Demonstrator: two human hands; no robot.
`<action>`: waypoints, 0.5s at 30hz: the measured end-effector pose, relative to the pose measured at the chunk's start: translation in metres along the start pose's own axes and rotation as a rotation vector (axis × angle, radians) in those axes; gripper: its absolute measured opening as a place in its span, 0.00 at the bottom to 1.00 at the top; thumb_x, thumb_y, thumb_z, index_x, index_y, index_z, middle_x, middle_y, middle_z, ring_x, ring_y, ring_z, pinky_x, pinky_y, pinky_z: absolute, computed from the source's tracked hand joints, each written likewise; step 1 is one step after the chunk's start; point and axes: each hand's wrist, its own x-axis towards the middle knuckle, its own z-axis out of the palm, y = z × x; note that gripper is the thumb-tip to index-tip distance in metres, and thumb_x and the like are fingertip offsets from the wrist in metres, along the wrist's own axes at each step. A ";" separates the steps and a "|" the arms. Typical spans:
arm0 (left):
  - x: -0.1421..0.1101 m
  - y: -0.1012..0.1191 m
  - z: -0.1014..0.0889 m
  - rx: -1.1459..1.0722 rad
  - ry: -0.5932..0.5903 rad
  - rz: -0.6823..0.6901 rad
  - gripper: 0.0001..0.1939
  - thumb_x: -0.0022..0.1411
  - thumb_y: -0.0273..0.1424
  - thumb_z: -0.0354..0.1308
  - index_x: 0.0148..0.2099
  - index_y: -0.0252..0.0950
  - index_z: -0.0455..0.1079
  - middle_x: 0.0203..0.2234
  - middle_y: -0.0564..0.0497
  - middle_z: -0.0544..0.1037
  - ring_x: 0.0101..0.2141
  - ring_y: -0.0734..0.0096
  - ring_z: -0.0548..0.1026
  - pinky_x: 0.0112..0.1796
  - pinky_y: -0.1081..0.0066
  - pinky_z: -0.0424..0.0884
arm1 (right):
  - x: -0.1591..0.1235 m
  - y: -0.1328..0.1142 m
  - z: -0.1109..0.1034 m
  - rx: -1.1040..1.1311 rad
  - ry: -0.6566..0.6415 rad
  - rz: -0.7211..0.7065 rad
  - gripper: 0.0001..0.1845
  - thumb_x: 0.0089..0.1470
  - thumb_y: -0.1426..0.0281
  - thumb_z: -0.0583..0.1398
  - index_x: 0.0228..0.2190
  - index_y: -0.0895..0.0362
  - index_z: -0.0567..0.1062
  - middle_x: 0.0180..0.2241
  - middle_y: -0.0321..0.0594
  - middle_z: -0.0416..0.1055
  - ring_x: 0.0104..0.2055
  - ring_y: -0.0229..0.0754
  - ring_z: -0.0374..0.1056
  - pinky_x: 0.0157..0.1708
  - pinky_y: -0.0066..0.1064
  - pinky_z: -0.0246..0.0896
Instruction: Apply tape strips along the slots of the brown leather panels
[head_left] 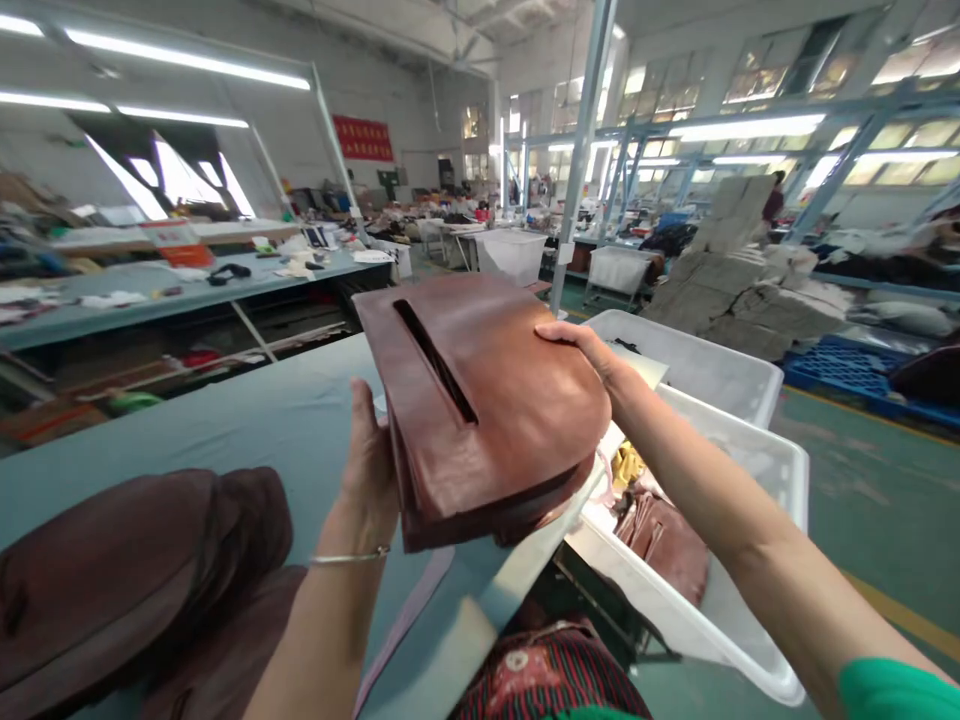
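Between my two hands is a stack of brown leather panels [517,400], raised over the corner of the table and tilted. The top panel has one rounded end and a long dark slot near its straight end. My left hand [371,465] grips the straight left edge, thumb up and fingers hidden behind the stack. On the rounded right edge, my right hand [581,350] has its thumb on top and its other fingers out of sight underneath. Dark brown leather pieces [127,570] lie piled on the table at the lower left.
Right of the blue-green table [195,430], a white plastic bin [791,520] holds brown leather pieces [664,545] and yellow material. Another white bin [750,375] stands behind it. A metal post [581,160] rises past the table; stacked grey bundles [720,270] stand at the right.
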 end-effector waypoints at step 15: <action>0.068 -0.077 0.043 0.126 0.535 -0.127 0.33 0.60 0.57 0.48 0.56 0.39 0.69 0.43 0.46 0.80 0.47 0.55 0.76 0.49 0.59 0.73 | 0.080 0.039 -0.129 -0.237 -0.291 -0.007 0.22 0.49 0.63 0.64 0.47 0.54 0.73 0.45 0.37 0.76 0.47 0.45 0.70 0.50 0.35 0.63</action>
